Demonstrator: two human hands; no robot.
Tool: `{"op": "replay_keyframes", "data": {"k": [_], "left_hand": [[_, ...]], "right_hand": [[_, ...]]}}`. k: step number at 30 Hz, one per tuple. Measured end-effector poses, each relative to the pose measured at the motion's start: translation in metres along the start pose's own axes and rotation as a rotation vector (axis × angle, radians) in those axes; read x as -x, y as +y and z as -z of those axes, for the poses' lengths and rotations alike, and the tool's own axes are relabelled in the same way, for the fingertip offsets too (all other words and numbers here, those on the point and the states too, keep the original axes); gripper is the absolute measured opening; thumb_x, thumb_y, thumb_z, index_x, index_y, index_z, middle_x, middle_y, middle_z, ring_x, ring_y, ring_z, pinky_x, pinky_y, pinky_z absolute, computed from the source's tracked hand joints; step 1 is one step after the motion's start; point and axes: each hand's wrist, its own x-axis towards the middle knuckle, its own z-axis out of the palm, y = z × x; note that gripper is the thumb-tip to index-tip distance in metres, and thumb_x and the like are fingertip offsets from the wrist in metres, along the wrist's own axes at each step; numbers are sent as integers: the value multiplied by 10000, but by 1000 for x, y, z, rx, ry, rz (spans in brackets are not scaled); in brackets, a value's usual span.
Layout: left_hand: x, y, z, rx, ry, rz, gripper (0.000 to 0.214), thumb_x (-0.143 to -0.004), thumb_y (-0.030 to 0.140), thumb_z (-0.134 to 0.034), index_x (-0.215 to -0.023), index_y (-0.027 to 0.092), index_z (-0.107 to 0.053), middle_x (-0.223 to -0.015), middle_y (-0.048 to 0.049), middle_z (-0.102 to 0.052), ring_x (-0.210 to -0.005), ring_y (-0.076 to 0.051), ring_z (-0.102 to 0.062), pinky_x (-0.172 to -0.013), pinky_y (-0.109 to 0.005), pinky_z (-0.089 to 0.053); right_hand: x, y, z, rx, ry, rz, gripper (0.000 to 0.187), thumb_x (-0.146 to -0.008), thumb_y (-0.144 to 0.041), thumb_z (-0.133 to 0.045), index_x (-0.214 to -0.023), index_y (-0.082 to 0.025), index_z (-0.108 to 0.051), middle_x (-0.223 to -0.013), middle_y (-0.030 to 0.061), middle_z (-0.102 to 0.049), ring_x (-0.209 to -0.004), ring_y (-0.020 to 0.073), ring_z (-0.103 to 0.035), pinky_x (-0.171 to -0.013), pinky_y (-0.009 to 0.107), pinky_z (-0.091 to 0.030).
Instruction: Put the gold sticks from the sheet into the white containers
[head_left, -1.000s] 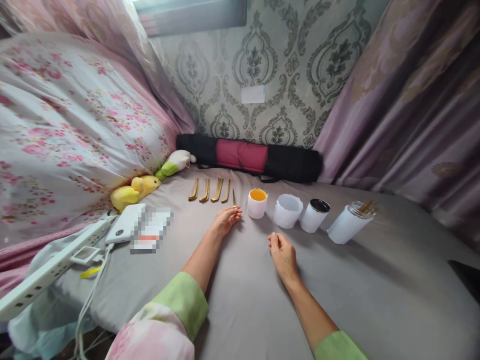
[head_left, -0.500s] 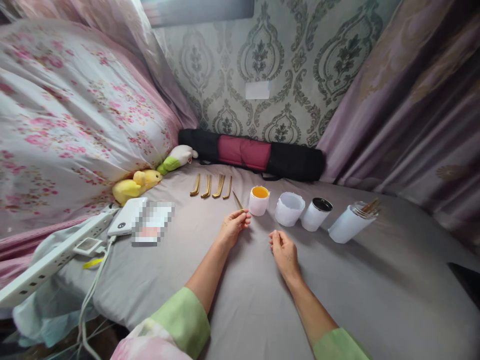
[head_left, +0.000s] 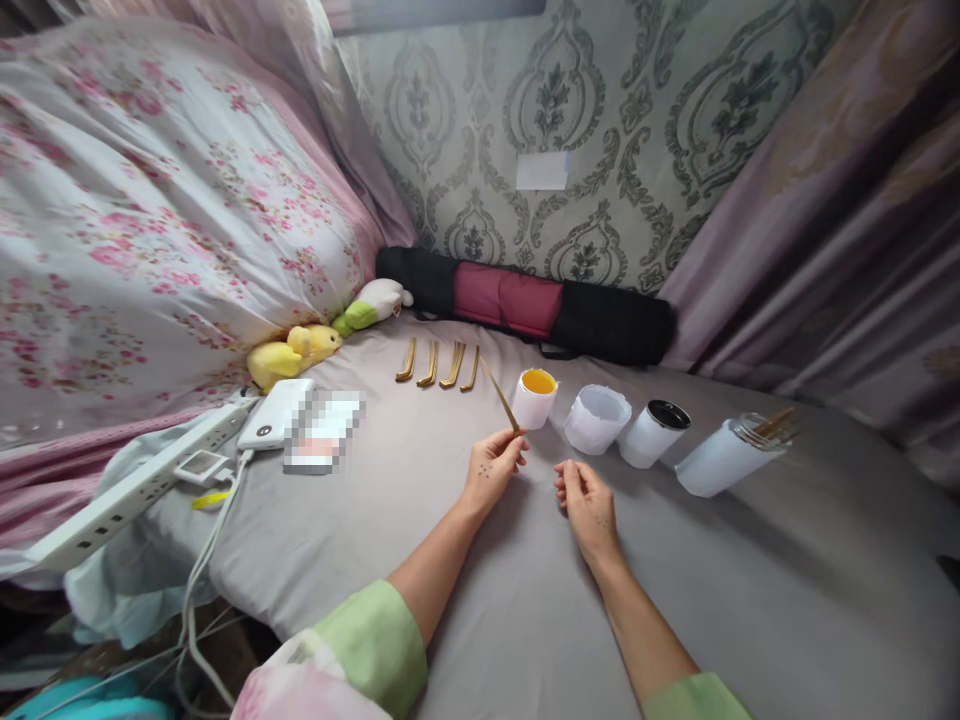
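My left hand (head_left: 498, 468) is closed, pinching the lower end of a thin gold-coloured rod (head_left: 501, 397) that leans up and to the left. Just behind it stands a white-wrapped cup with an orange inside (head_left: 534, 407). My right hand (head_left: 587, 508) is closed in a loose curl above the grey sheet, thumb against the index finger, with nothing visible in it. Several gold-coloured L-shaped rods (head_left: 452, 366) lie in separate small groups behind my left hand. Beyond my right hand are a translucent white cup (head_left: 596, 432) and a white-wrapped can with a dark inside (head_left: 651, 447).
At the right, a white-wrapped jar (head_left: 712, 470) holds brownish sticks. A long black and maroon bag (head_left: 510, 300) lies along the wall. Plush toys (head_left: 296, 355), a white power bank (head_left: 275, 415), a power strip (head_left: 150, 475) and cables (head_left: 199, 570) line the left side.
The view has shifted, moving the scene rightward. My left hand has moved slightly right, and more of its gold-coloured rod shows. My right hand keeps its closed pose.
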Motion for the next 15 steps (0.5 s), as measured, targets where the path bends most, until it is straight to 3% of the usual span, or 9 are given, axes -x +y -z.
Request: {"op": "replay_keyframes", "data": {"k": [3, 15], "left_hand": [[3, -4, -2, -90, -10, -41, 272, -734, 290, -548, -937, 134, -639, -710, -43, -609, -529, -83, -513, -483, -191, -402], [15, -5, -4, -514, -155, -414, 262, -825, 234, -442, -988, 150, -629, -798, -58, -609, -647, -102, -517, -622, -220, -423]], "right_hand": [[1, -2, 1, -65, -59, -23, 427, -779, -523, -409, -834, -140, -592, -655, 38, -555, -520, 99, -490, -442, 189, -385], [3, -14, 8, -142, -12, 28, 343, -788, -463, -447, -864, -156, -581, -643, 13, -536, -540, 97, -491, -470, 195, -395]]}}
